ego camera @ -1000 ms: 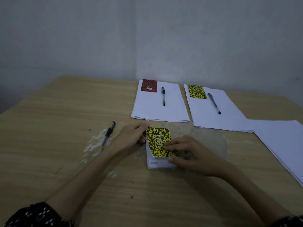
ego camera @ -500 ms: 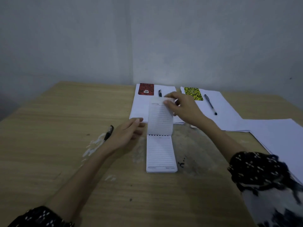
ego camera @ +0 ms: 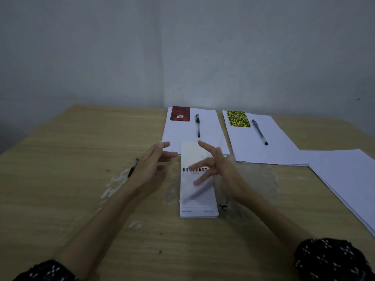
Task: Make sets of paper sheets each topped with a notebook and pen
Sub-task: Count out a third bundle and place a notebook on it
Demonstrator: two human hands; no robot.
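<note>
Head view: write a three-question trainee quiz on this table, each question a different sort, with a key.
1. True or false: the red notebook lies on paper sheets.
2. How many pens show?
3. The loose pen lies: A) left of the left hand; B) on the open notebook; C) in the right hand.

Key: 1 true; 2 three, counting those beside the red and yellow notebook; 3 A.

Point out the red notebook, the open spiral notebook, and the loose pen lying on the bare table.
red notebook (ego camera: 180, 113): head view, middle of its cover.
open spiral notebook (ego camera: 199, 207): head view, lower lined page.
loose pen (ego camera: 133, 169): head view, visible barrel beside the left hand.
</note>
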